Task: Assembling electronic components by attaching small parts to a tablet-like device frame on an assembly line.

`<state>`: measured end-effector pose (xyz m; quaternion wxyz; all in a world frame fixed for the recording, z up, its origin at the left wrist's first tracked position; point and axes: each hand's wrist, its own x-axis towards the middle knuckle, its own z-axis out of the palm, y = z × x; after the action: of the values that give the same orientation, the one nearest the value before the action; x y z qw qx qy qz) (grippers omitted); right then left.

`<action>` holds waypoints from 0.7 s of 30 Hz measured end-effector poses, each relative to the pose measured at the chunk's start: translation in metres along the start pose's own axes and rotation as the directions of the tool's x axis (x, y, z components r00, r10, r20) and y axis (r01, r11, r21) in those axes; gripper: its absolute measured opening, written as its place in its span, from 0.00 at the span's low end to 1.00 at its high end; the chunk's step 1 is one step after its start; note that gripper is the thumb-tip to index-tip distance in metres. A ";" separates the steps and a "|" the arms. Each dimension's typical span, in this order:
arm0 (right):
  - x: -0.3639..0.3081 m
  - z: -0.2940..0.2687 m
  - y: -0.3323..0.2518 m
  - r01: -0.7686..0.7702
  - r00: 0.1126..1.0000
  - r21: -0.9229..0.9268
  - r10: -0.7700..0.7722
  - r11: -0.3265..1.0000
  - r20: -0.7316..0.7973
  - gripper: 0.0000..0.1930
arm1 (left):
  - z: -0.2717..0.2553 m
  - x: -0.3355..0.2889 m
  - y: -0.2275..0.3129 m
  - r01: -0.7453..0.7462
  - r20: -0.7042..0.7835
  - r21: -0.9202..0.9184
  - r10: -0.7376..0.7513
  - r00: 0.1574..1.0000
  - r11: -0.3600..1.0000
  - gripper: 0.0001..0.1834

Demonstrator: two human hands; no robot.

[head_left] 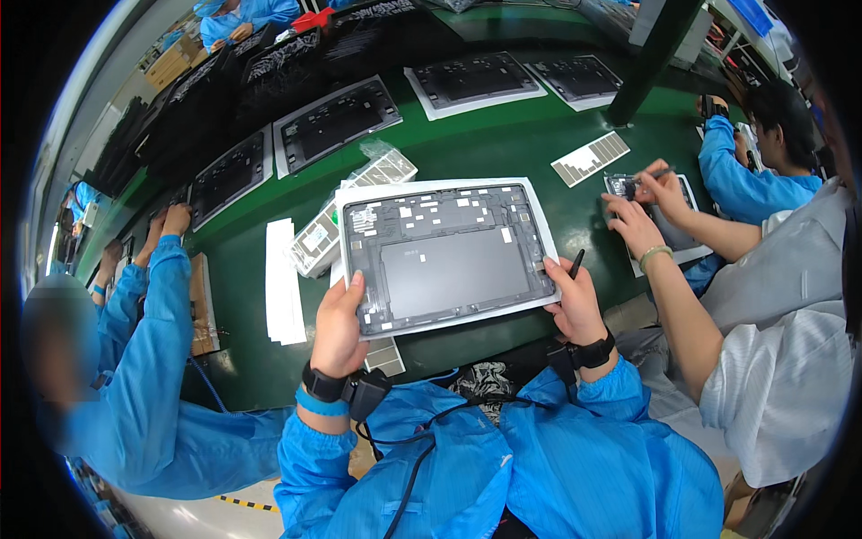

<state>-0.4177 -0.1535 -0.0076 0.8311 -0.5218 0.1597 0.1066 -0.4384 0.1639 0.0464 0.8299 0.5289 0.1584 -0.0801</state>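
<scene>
In front of me, slightly tilted, is a dark grey tablet housing (453,269) with a wide smooth panel and several small white stickers inside its frame. A white sheet or tray (542,216) lies beneath it and shows along its upper and right edges. My left hand (339,328) grips the lower left edge, thumb on the rim. At the right edge my right hand (579,305) holds the housing with the thumb on top. A thin black pen-like tool (577,261) sticks up from that hand; its kind is unclear. Fingers under the housing are hidden.
Behind the housing lies a plastic-wrapped pack of label sheets (316,241), with white paper strips (285,287) to its left. A sticker sheet (590,159) sits near a dark post (654,63). More housings (337,126) line the green table (485,135). Co-workers' arms (687,350) flank me.
</scene>
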 end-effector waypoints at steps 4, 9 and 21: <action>0.004 -0.017 0.013 0.211 0.976 -0.249 -0.220 0.945 -0.008 0.13 | 0.004 0.018 0.009 -0.053 0.114 0.553 -0.013 0.993 0.832 0.20; 0.004 -0.040 0.012 0.163 0.955 -0.583 -0.275 0.796 -0.108 0.14 | 0.033 0.027 0.058 -0.195 0.192 0.944 -0.037 0.981 -0.265 0.25; -0.003 -0.054 -0.002 0.084 0.840 -0.926 -0.526 0.369 -0.133 0.06 | 0.351 0.358 -0.027 -0.004 0.280 0.749 -0.311 0.908 0.662 0.16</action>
<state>-0.4281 -0.2033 -0.0269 0.3765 -0.9097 0.1457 -0.0975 -0.0481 -0.1522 0.0362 0.5504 0.7750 -0.0084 -0.3105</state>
